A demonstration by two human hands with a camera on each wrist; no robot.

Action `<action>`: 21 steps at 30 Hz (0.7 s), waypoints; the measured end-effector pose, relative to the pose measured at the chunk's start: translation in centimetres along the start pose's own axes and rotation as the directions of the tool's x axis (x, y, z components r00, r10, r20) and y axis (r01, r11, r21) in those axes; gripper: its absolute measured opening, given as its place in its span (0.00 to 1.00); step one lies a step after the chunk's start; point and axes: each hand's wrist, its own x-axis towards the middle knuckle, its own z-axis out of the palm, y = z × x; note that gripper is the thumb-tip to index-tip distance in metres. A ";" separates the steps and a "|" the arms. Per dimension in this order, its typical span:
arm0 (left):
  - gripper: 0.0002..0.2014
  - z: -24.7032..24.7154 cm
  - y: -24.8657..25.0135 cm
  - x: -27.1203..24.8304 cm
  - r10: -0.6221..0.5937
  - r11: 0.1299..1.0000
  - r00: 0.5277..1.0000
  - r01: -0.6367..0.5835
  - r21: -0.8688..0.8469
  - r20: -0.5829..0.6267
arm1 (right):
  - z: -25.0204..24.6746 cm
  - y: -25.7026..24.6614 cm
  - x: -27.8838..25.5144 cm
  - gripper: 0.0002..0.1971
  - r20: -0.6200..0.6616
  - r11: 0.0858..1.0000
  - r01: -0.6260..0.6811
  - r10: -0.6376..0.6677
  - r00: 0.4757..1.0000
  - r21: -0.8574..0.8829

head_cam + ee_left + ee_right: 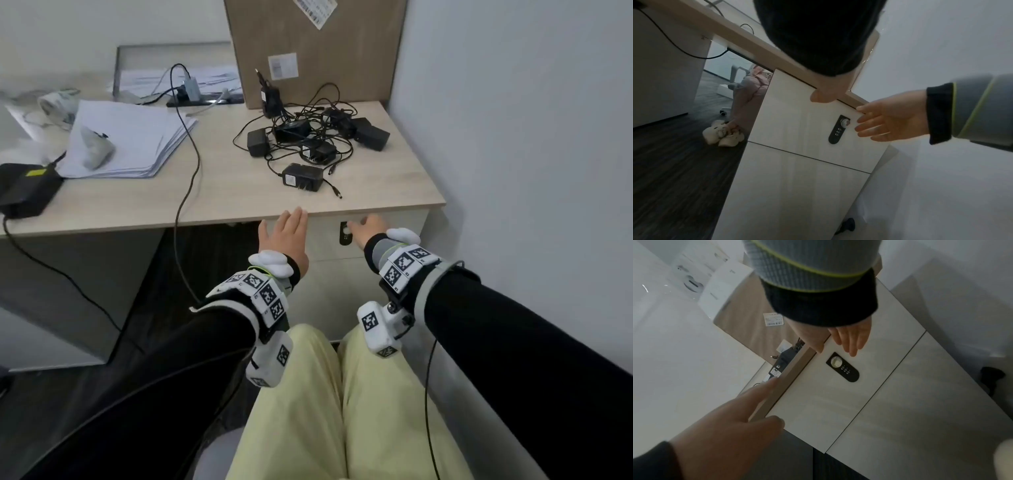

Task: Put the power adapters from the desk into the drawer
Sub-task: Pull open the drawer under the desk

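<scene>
both hands empty: left hand [286, 236] spread at desk edge, right hand [366, 229] fingers straight by the closed pale wood drawer front [797, 116]. black plastic power adapters [308, 140] piled on desk, light, rigid; cords tangled, so grab bodies

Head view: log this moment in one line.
left hand open | right hand open at closed white drawer front | black power adapters on desk
</scene>
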 end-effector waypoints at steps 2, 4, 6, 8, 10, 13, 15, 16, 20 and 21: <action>0.37 -0.2 -0.4 0.1 0.015 1.000 1.000 -0.015 0.019 0.003 | 0.5 -0.5 0.5 0.21 0.017 1.000 -0.013 0.013 1.000 0.001; 0.38 -0.2 -0.8 0.1 0.039 0.999 0.999 -0.039 0.031 0.005 | 0.8 -0.7 0.7 0.21 0.044 1.000 -0.018 0.018 0.999 0.000; 0.39 -0.5 -1.3 0.1 0.058 0.998 0.998 -0.059 0.020 0.030 | 1.4 -0.9 1.1 0.21 0.064 1.000 0.010 -0.008 0.998 -0.028; 0.40 -0.9 -1.6 0.2 0.066 0.997 0.996 -0.067 0.024 0.052 | 1.5 -1.1 1.1 0.20 0.065 0.998 0.031 -0.028 0.998 -0.057; 0.40 -1.1 -1.7 0.1 0.076 0.997 0.994 -0.077 0.010 0.074 | 1.5 -0.9 1.2 0.20 0.052 0.997 0.031 -0.027 0.998 -0.075; 0.40 -1.4 -1.7 0.0 0.086 0.996 0.993 -0.087 0.009 0.082 | 1.3 -0.7 1.2 0.20 0.038 0.994 0.036 -0.032 0.999 -0.103; 0.40 -1.5 -1.8 0.1 0.085 0.996 0.994 -0.085 0.008 0.074 | 1.3 -0.6 1.2 0.20 0.031 0.993 0.039 -0.036 0.999 -0.108; 0.39 -1.5 -1.7 0.1 0.083 0.997 0.994 -0.084 0.002 0.073 | 1.3 -0.5 0.9 0.19 0.038 0.992 0.036 -0.032 0.999 -0.119; 0.37 -1.6 -1.6 -0.1 0.085 0.996 0.993 -0.083 -0.026 0.082 | 0.9 0.4 -0.3 0.12 0.043 0.948 0.000 0.014 0.999 -0.318; 0.36 -1.8 -1.4 -0.2 0.084 0.996 0.992 -0.081 -0.040 0.091 | 0.5 0.7 -0.7 0.11 0.040 0.942 -0.003 0.017 0.999 -0.336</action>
